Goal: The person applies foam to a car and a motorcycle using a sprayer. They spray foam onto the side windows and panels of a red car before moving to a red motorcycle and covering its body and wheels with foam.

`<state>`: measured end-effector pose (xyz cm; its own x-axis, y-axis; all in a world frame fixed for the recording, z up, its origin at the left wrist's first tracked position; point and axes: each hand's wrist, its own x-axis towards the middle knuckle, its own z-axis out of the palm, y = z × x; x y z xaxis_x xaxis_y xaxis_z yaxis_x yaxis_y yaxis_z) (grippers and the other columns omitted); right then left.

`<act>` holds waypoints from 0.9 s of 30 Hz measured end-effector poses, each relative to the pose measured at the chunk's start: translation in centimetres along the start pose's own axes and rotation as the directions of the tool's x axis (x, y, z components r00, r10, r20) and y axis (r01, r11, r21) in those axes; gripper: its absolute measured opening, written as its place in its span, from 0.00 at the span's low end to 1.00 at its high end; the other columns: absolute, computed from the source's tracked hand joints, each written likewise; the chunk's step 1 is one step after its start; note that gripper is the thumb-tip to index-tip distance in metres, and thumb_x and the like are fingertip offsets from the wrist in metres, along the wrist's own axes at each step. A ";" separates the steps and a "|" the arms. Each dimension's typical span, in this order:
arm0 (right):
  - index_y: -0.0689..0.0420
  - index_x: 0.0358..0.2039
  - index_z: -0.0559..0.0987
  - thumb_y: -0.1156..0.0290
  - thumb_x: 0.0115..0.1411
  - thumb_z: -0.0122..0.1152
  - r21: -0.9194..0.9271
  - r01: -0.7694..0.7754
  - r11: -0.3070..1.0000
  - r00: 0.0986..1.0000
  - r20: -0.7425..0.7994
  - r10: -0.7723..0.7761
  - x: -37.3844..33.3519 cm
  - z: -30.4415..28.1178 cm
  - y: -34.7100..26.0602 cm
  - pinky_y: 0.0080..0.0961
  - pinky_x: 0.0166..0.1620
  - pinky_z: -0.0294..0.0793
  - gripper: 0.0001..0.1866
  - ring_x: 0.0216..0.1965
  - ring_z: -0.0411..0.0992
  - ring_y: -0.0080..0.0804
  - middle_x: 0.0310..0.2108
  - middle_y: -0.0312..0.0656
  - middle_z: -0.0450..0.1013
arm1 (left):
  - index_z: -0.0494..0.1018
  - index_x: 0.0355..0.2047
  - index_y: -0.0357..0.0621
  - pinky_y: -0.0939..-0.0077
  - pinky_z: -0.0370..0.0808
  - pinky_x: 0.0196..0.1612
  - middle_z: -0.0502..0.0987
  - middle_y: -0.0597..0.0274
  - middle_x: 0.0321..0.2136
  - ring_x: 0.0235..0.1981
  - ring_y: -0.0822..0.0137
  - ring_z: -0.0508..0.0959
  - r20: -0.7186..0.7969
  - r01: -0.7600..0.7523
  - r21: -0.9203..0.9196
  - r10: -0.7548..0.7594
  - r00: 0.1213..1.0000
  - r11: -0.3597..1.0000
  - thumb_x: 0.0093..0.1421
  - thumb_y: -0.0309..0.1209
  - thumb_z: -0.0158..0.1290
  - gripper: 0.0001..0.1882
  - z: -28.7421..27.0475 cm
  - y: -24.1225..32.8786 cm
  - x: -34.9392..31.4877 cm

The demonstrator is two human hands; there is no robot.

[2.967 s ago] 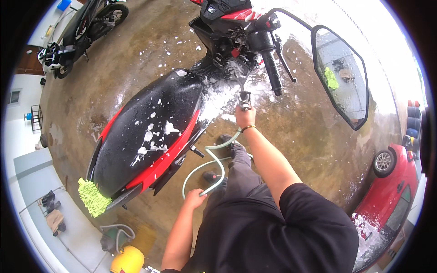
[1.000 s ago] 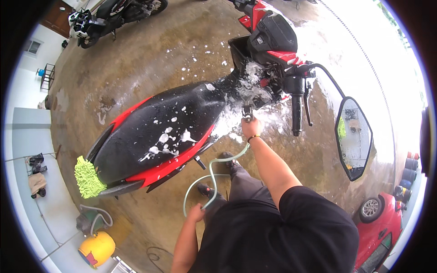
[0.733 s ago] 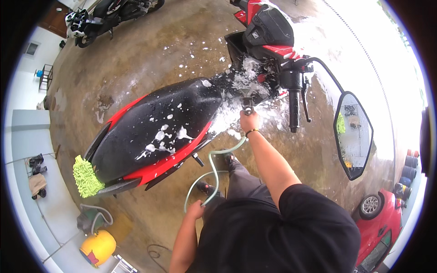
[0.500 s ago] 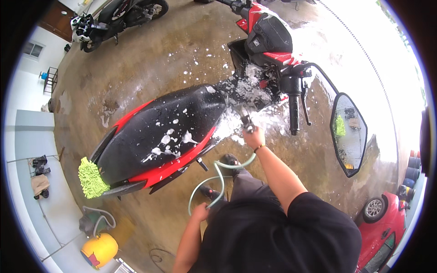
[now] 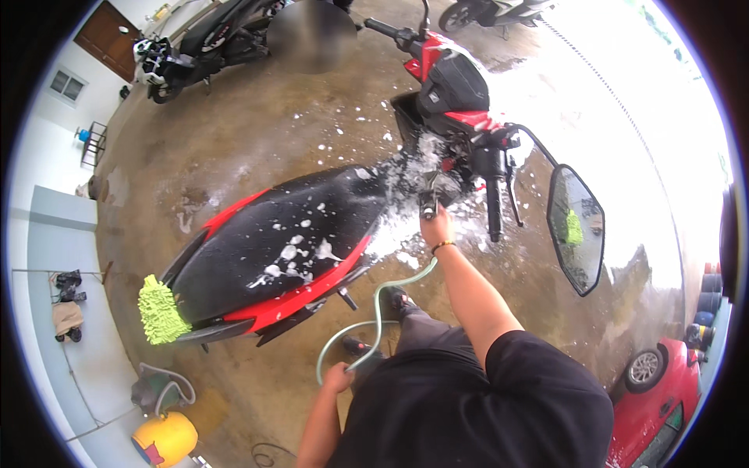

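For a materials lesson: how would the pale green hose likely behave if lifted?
The hose would probably flex, since it curves between the right hand and left hand. It seems springy enough to resist collapsing, as its bends look rounded and unkinked. It might be slippery, given the wet-looking floor and nearby foam.
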<state>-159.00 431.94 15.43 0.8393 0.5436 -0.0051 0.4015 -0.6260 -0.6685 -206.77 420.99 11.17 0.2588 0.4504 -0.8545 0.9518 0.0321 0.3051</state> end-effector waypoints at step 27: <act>0.59 0.32 0.73 0.66 0.52 0.53 0.154 0.167 0.974 0.969 -0.210 -0.133 -2.4 -9.1 -10.1 0.46 0.39 0.70 0.10 0.35 0.70 0.55 0.30 0.53 0.73 | 0.71 0.40 0.35 0.71 0.73 0.30 0.77 0.55 0.28 0.24 0.67 0.77 -0.128 -0.148 -0.295 0.115 0.985 0.944 0.57 0.33 0.52 0.14 -2.4 0.6 3.8</act>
<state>-161.76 431.89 28.93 0.8366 0.4926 0.2398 0.4746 -0.4331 -0.7663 -205.58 424.84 9.17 0.3428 0.5619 -0.7528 0.8113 0.2269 0.5388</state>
